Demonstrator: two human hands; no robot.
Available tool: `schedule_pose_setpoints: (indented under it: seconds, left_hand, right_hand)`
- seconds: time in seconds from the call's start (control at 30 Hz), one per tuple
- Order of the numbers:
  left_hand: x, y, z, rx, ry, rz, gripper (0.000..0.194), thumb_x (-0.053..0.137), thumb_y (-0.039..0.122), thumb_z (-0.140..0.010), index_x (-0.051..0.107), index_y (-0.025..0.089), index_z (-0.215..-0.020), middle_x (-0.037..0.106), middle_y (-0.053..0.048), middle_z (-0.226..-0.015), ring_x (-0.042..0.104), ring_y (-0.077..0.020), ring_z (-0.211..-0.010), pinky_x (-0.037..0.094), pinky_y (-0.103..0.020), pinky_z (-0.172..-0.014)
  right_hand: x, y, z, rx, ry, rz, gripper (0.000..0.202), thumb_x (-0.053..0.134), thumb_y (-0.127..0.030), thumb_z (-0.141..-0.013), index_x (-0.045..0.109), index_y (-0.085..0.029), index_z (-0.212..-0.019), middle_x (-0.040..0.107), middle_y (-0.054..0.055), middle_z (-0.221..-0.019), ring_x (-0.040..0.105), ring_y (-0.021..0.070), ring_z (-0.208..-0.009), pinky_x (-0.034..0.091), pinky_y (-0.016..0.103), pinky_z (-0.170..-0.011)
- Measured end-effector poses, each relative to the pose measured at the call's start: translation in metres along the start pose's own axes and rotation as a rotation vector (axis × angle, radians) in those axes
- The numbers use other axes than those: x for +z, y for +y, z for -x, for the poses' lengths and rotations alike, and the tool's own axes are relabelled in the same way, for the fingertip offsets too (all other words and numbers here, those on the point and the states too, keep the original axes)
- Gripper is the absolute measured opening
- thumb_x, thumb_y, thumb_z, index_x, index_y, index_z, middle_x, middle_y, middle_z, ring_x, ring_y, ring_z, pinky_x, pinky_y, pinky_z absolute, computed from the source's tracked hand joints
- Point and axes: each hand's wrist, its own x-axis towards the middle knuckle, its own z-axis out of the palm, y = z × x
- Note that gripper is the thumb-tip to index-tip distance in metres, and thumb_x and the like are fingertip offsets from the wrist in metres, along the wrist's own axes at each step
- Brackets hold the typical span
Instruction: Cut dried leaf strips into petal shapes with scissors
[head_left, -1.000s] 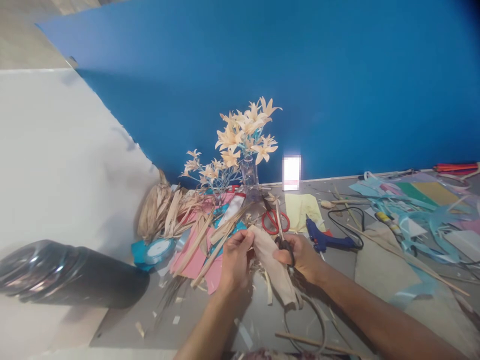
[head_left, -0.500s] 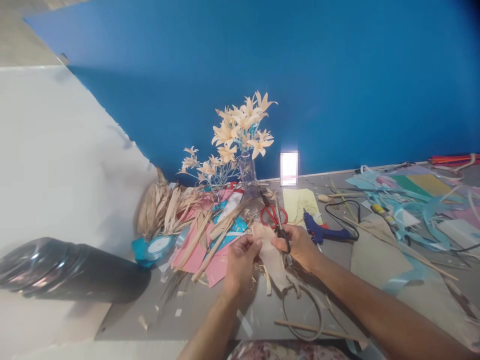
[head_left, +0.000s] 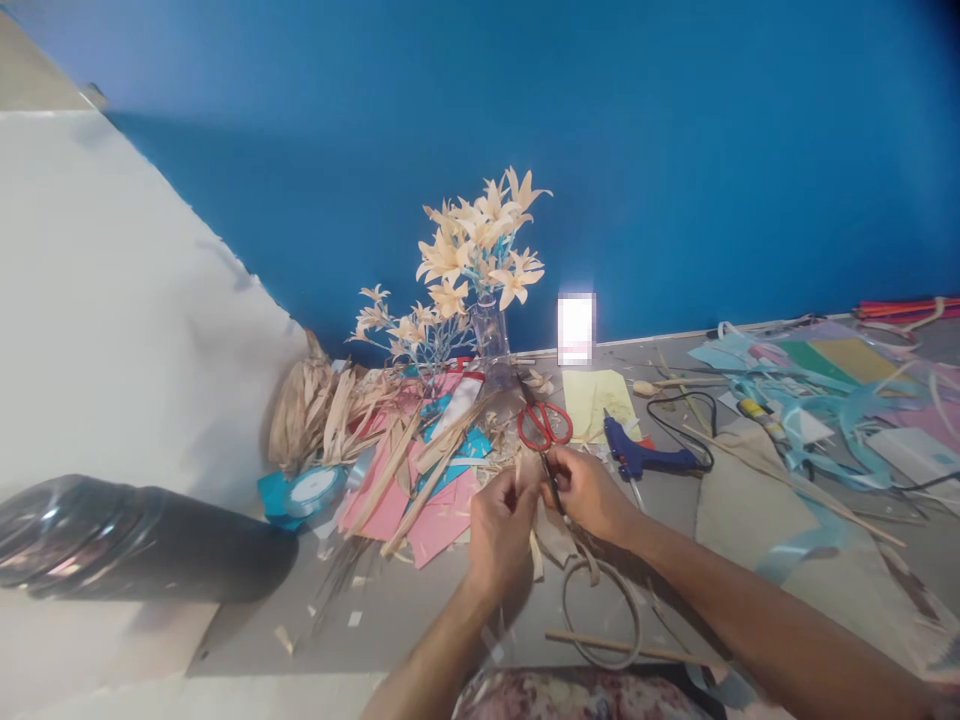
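My left hand [head_left: 501, 525] pinches a pale strip of dried husk [head_left: 555, 543], whose lower end hangs between my hands. Close beside it, my right hand [head_left: 592, 492] is closed around a pair of dark-handled scissors [head_left: 553, 492]; its fingertips almost meet those of the left. The scissors lie against the husk, though my fingers cover much of both. Just beyond my hands rest red-handled scissors [head_left: 544, 426]. A blue glue gun [head_left: 652, 455] lies right of my right hand, near a yellow sheet [head_left: 600, 400].
Behind stands a clear vase [head_left: 491, 335] of cream flowers [head_left: 480, 240]. Dried husks [head_left: 304, 415], pink sheets [head_left: 442, 520] and a ribbon roll [head_left: 311, 488] lie left. A ring-shaped loop [head_left: 636, 620] lies near the front edge. Blue ribbons [head_left: 862, 450] spread right; a dark cylinder [head_left: 150, 540] juts in left.
My left hand has moved right and closer to my right hand. The scissors have tilted, their blades no longer pointing up, and the husk is now more covered by my fingers.
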Motion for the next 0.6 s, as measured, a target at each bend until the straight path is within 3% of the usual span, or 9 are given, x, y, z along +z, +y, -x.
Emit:
schedule_pose_setpoints:
  seconds: [0.13, 0.27, 0.37, 0.47, 0.53, 0.6]
  left_hand:
    - [-0.013, 0.013, 0.006, 0.038, -0.081, 0.066, 0.022, 0.072, 0.029, -0.073, 0.061, 0.018, -0.057, 0.051, 0.002, -0.056, 0.043, -0.0130, -0.056, 0.033, -0.024, -0.054]
    - [-0.054, 0.020, -0.008, -0.018, -0.125, 0.173, 0.020, 0.080, 0.033, -0.069, 0.070, 0.017, -0.062, 0.059, -0.003, -0.058, 0.050, -0.0161, -0.057, 0.038, -0.027, -0.054]
    - [-0.089, 0.014, -0.021, -0.082, -0.125, 0.255, 0.023, 0.084, 0.037, -0.066, 0.071, 0.018, -0.061, 0.058, -0.004, -0.057, 0.047, -0.0149, -0.054, 0.038, -0.027, -0.052]
    - [-0.109, 0.004, -0.030, -0.180, -0.105, 0.295, 0.023, 0.084, 0.040, -0.065, 0.071, 0.020, -0.063, 0.058, -0.002, -0.056, 0.046, -0.0135, -0.051, 0.039, -0.026, -0.050]
    - [-0.110, 0.001, -0.032, -0.151, -0.028, 0.153, 0.018, 0.084, 0.034, -0.065, 0.072, 0.021, -0.066, 0.062, -0.003, -0.059, 0.051, -0.0161, -0.055, 0.040, -0.026, -0.050]
    - [-0.098, 0.002, -0.030, 0.038, 0.232, 0.027, 0.020, 0.085, 0.023, -0.060, 0.074, 0.024, -0.077, 0.069, -0.004, -0.078, 0.060, -0.0218, -0.075, 0.046, -0.027, -0.058]
  right_hand:
    - [-0.009, 0.007, -0.011, 0.049, 0.086, 0.039, 0.008, 0.059, -0.021, -0.062, 0.051, -0.021, -0.063, 0.049, -0.003, -0.060, 0.037, 0.0138, -0.059, 0.025, 0.026, -0.057]
    - [-0.022, 0.010, -0.020, 0.069, 0.104, -0.038, 0.011, 0.058, -0.031, -0.065, 0.053, -0.021, -0.063, 0.048, -0.004, -0.056, 0.038, 0.0135, -0.055, 0.028, 0.025, -0.054]
    - [-0.029, 0.010, -0.024, 0.082, 0.176, -0.108, 0.015, 0.060, -0.034, -0.064, 0.051, -0.021, -0.062, 0.048, -0.004, -0.056, 0.040, 0.0137, -0.057, 0.029, 0.025, -0.054]
    - [-0.033, 0.011, -0.027, 0.120, 0.249, -0.189, 0.021, 0.063, -0.035, -0.064, 0.047, -0.022, -0.060, 0.044, -0.005, -0.054, 0.038, 0.0128, -0.056, 0.028, 0.025, -0.053]
    - [-0.031, 0.010, -0.027, 0.137, 0.237, -0.269, 0.023, 0.063, -0.040, -0.066, 0.050, -0.021, -0.063, 0.045, -0.005, -0.056, 0.039, 0.0122, -0.055, 0.030, 0.025, -0.052]
    - [-0.024, 0.007, -0.023, 0.145, 0.190, -0.348, 0.028, 0.062, -0.045, -0.069, 0.052, -0.020, -0.067, 0.046, -0.004, -0.057, 0.040, 0.0118, -0.054, 0.032, 0.025, -0.051]
